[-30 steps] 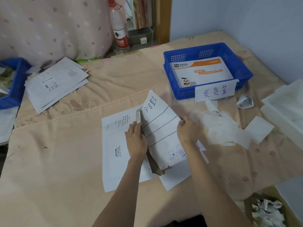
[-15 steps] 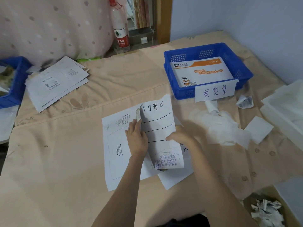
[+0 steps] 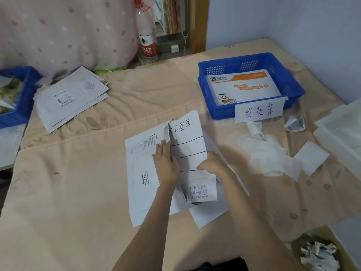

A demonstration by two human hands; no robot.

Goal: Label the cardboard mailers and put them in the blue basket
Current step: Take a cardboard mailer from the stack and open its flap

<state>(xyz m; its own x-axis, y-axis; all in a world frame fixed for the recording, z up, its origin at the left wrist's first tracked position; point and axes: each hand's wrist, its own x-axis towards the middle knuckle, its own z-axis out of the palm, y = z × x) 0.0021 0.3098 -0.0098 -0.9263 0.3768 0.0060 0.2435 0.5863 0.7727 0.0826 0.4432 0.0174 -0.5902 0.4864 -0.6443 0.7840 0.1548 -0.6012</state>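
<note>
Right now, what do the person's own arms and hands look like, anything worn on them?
Both forearms enter from the bottom edge bare, with no sleeves in view. The left hand and the right hand are bare too: no gloves, and no watch, bracelet or ring that I can make out. Only the backs of the hands show, and the picture is slightly blurred, so fine details like nails can't be judged.
</note>
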